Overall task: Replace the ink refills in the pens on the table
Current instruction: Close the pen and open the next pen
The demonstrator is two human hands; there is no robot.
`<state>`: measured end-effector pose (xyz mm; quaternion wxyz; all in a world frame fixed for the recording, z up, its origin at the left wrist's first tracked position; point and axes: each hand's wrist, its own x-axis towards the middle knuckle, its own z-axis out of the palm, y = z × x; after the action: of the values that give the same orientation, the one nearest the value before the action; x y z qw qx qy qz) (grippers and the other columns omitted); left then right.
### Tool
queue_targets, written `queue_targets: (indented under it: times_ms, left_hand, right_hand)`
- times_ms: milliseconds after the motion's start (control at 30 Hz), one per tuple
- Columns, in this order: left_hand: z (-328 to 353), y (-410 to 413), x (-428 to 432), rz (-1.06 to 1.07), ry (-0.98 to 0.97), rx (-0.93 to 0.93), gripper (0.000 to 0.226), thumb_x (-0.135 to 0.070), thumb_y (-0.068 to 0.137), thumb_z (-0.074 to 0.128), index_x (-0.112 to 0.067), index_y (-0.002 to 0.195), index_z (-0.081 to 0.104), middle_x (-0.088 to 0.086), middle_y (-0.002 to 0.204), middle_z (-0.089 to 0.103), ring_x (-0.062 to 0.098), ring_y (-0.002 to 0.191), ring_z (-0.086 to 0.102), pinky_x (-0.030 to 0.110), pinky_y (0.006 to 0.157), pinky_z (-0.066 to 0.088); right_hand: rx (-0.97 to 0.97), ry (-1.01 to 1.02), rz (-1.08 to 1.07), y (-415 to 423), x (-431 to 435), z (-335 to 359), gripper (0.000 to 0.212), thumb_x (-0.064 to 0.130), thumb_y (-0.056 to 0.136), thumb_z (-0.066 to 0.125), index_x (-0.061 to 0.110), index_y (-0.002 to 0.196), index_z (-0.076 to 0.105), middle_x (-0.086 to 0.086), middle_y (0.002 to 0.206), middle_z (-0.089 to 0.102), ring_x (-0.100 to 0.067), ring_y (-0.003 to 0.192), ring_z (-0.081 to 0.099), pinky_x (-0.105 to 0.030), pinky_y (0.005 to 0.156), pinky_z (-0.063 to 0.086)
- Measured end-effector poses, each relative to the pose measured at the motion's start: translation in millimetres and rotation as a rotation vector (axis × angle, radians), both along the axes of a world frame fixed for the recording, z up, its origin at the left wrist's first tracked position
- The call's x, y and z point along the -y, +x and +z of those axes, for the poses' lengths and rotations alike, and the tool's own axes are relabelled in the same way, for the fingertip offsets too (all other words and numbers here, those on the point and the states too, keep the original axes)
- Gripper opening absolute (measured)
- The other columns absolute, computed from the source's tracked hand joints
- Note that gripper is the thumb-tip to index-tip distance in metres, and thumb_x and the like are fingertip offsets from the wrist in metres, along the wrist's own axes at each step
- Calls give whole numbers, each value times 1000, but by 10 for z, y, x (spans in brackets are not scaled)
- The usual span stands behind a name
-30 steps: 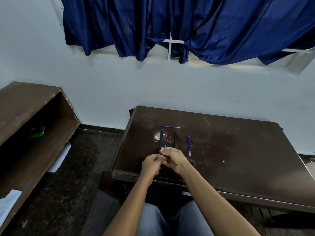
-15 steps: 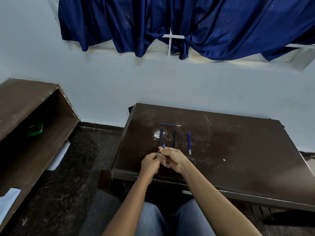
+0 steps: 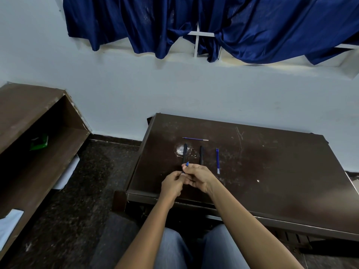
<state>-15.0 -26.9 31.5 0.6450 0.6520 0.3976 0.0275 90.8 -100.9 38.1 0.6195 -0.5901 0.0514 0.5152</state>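
My left hand (image 3: 172,184) and my right hand (image 3: 198,177) meet over the near left part of the dark brown table (image 3: 272,171). Together they pinch a small pen part, whose blue tip (image 3: 187,164) sticks out above my right fingers. Just beyond them lie a black pen (image 3: 184,152) and a second black pen (image 3: 201,155), both pointing away from me. A blue refill (image 3: 217,161) lies to the right of them. A thin blue refill (image 3: 195,139) lies crosswise farther back.
A pale round stain (image 3: 177,150) marks the table under the left pen. A brown shelf unit (image 3: 38,136) with a green item (image 3: 38,142) stands at the left. A white wall and blue curtain (image 3: 213,22) are behind.
The hands stay together on the small part and have barely shifted. The view has tilted slightly, so the table sits a little higher in the frame.
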Motion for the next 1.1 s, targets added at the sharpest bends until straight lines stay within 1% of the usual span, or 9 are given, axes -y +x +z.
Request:
queue_targets:
  times_ms: [200, 300, 367, 500, 633, 733, 900, 1000, 1100]
  left_hand:
    - [-1, 36, -2, 21, -8, 12, 20, -29, 96, 50, -21, 110, 62, 2, 83, 63, 8, 56, 47, 19, 45, 36]
    - [19, 65, -9, 31, -12, 25, 19, -28, 97, 49, -23, 109, 62, 3, 82, 61, 8, 55, 45, 20, 45, 35]
    - [17, 69, -20, 36, -16, 27, 18, -27, 97, 49, -24, 107, 63, 3, 81, 61, 8, 54, 44, 21, 45, 35]
    - [-7, 72, -31, 30, -22, 10, 19, -31, 96, 50, -22, 107, 63, 2, 83, 65, 7, 55, 45, 20, 45, 35]
    - [-28, 81, -32, 32, -35, -1, 17, -28, 97, 49, -24, 105, 64, -1, 83, 68, 7, 54, 43, 20, 46, 33]
    - [-77, 66, -37, 49, -52, 2, 18, -24, 97, 48, -21, 105, 64, -1, 81, 67, 7, 52, 41, 19, 44, 31]
    - [-137, 58, -63, 73, -49, -24, 17, -22, 98, 47, -24, 101, 64, -1, 80, 66, 7, 52, 41, 19, 45, 32]
    - [-178, 68, -86, 77, -40, -37, 17, -23, 98, 47, -26, 99, 63, -1, 82, 67, 7, 51, 40, 19, 45, 32]
    - [-202, 76, -101, 79, -43, -42, 17, -23, 98, 47, -25, 100, 64, 0, 82, 67, 7, 51, 40, 19, 45, 33]
  right_hand:
    - [-47, 63, -46, 43, -39, -31, 31, -6, 93, 45, 10, 110, 65, -3, 92, 69, -15, 78, 64, -31, 67, 52]
    - [-67, 93, -40, 53, -69, -14, 34, -5, 95, 39, 11, 115, 62, 0, 95, 68, -11, 70, 63, -30, 63, 52]
    - [-73, 105, -11, 79, -84, -20, 28, 2, 97, 42, 12, 115, 62, 0, 92, 66, -7, 60, 60, -27, 59, 51]
    - [-14, 33, 29, 146, -108, -89, 19, 9, 94, 55, 11, 110, 65, -4, 78, 61, -10, 60, 57, -25, 61, 51]
    - [-32, 44, -131, 254, -161, -76, 16, 3, 93, 54, 11, 97, 66, -1, 83, 66, -8, 67, 60, -22, 70, 53]
    - [4, 21, -260, 408, -216, -51, 11, 2, 91, 56, 9, 93, 65, -2, 80, 66, -6, 61, 59, -18, 62, 54]
    - [369, -161, -257, 694, -290, -120, 17, -2, 83, 65, 14, 82, 59, -9, 83, 67, -11, 62, 60, -20, 55, 53]
    - [698, -386, -54, 848, -302, -244, 16, 2, 77, 68, 18, 76, 64, -8, 83, 69, -16, 68, 63, -29, 72, 54]
    - [876, -506, 189, 911, -313, -354, 15, 2, 79, 65, 15, 85, 71, -6, 85, 70, -18, 83, 66, -29, 83, 52]
